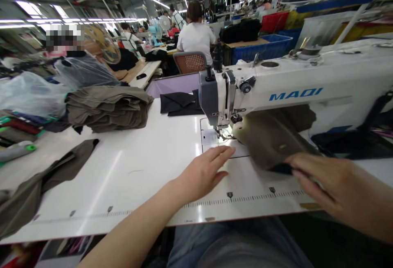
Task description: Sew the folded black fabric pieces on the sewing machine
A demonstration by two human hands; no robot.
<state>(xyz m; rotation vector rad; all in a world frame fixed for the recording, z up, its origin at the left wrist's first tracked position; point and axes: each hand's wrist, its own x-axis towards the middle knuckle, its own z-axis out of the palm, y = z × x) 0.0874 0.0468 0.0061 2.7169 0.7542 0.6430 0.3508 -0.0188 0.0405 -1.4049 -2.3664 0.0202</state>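
In the head view, my right hand [322, 178] pinches the near edge of an olive-brown fabric piece [276, 139], which lies under the arm of a white sewing machine [294, 82]. Part of this cloth is smeared by motion. My left hand [207, 170] hovers over or rests on the white table just before the needle plate [210, 138]; its fingers are stretched out and hold nothing. Light shines on the presser foot [224, 133], and no cloth shows beneath it.
A stack of olive-brown fabric pieces [107, 106] sits at the table's back left. Black folded cloth [179, 103] lies behind the needle. Another olive piece [52, 180] drapes over the left side, near a thread cone [18, 151]. A co-worker [196, 34] sits ahead.
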